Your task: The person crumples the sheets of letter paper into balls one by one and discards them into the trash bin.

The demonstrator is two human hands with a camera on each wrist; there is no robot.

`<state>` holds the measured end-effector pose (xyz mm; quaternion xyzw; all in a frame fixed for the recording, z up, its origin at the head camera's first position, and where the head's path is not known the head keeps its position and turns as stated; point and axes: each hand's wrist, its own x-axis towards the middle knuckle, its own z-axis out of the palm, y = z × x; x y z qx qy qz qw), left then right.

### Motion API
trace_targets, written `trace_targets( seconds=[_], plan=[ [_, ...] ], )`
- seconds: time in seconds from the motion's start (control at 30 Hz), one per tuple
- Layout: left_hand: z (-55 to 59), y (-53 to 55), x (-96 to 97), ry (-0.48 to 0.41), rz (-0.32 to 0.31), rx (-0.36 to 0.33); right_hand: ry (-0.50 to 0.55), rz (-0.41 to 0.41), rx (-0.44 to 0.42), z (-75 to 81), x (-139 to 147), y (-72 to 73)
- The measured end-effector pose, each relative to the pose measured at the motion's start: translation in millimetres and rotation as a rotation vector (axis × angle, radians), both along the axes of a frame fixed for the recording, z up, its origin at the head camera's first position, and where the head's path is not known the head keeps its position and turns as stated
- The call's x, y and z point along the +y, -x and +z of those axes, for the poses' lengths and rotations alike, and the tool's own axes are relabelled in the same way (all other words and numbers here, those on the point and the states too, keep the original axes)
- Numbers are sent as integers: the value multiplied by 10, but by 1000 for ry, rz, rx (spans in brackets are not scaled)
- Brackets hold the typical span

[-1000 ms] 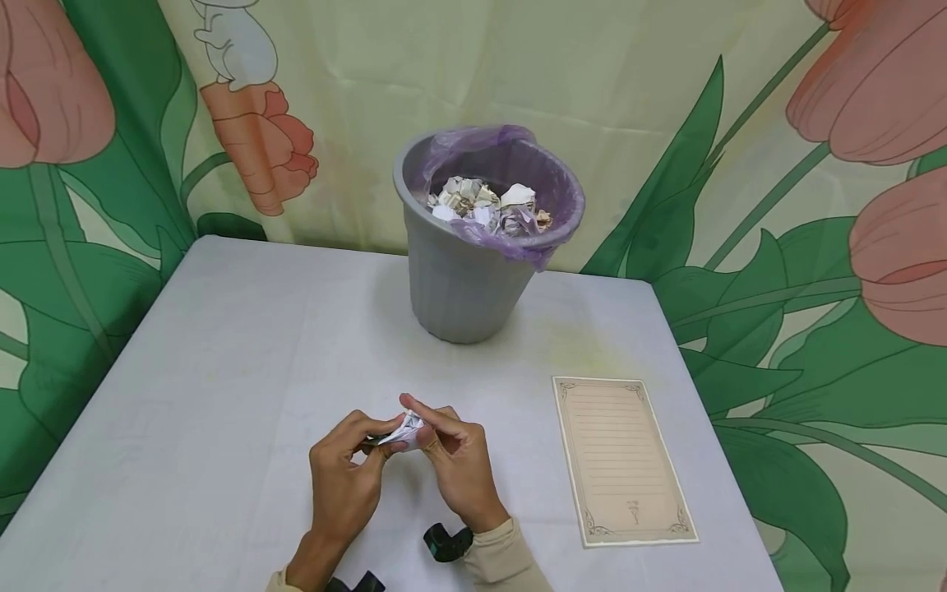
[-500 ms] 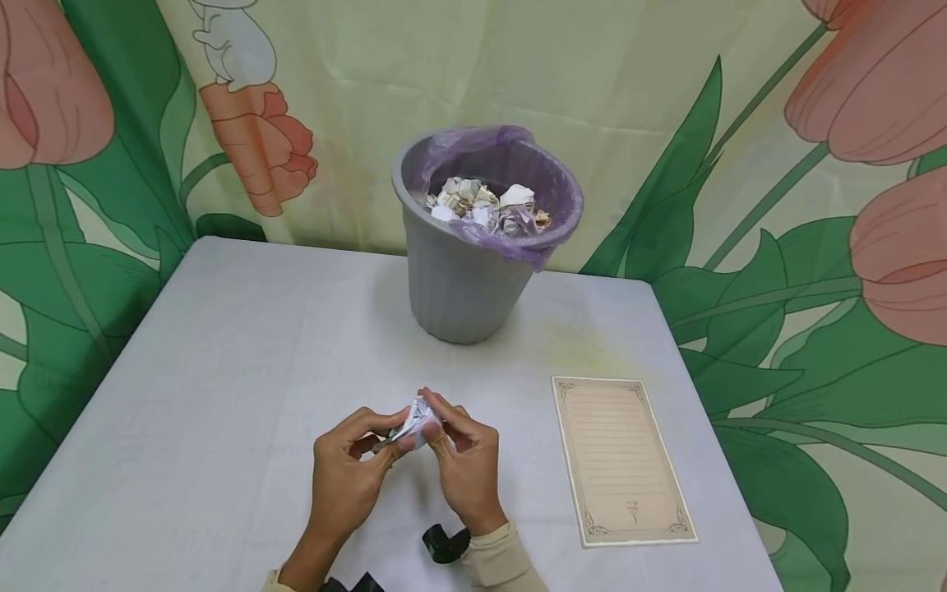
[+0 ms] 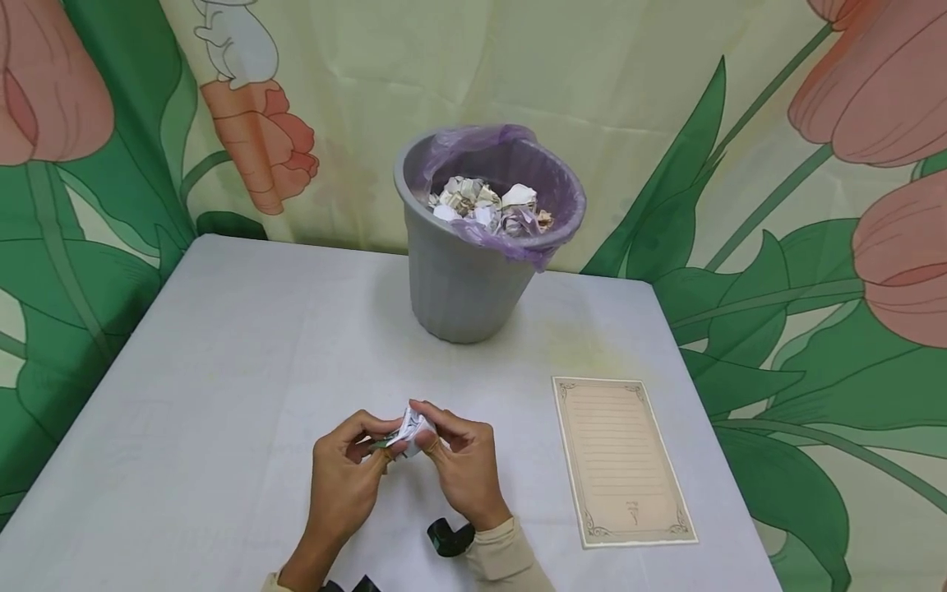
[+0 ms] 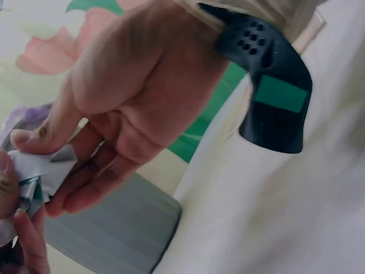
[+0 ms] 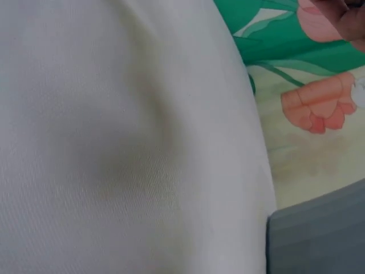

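Between the two hands is a small crumpled, folded piece of white paper [image 3: 411,429] with green and dark print, held above the front middle of the table. My left hand [image 3: 346,473] pinches its left side between thumb and fingers. On the other side my right hand [image 3: 466,464] grips it, thumb toward me and fingers behind. The left wrist view shows the paper [image 4: 48,171] under the left thumb, with green parts in its folds. In the right wrist view only a bit of a hand [image 5: 351,20] shows in the top corner.
A grey bin [image 3: 466,288] with a purple liner [image 3: 558,197] stands at the back of the white table [image 3: 244,345], holding crumpled paper [image 3: 473,197]. To the right lies a flat beige lined sheet [image 3: 625,460]. Behind hangs a curtain [image 3: 355,107] printed with flowers.
Both hands keep hold of the paper, turning and squeezing it. The right hand rose a little with the paper, then came back down. Bin and lined sheet stay in place.
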<state>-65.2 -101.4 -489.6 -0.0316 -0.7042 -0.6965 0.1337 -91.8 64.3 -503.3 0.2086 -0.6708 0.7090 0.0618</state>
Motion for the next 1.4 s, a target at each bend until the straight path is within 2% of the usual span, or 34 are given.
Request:
trace_targets(
  seconds=[0.23, 0.47, 0.77, 1.0, 1.17, 1.27, 1.4],
  plan=[
    [-18, -25, 25, 52, 74, 118, 12, 1, 80, 31, -43, 4],
    [-8, -16, 8, 38, 62, 119, 18, -9, 114, 81, -76, -20],
    [9, -14, 24, 97, 51, 142, 60, -4, 154, 116, -104, -16],
    [32, 20, 52, 177, 74, 231, 86, -8, 158, 145, -90, -1],
    [133, 46, -18, 240, 31, 251, 105, -22, 158, 182, -90, 2],
    [196, 54, -66, 308, -7, 240, 110, -63, 135, 202, -95, -10],
    [252, 38, -80, 419, 7, 270, 72, -131, 101, 241, -70, -20]
  ],
)
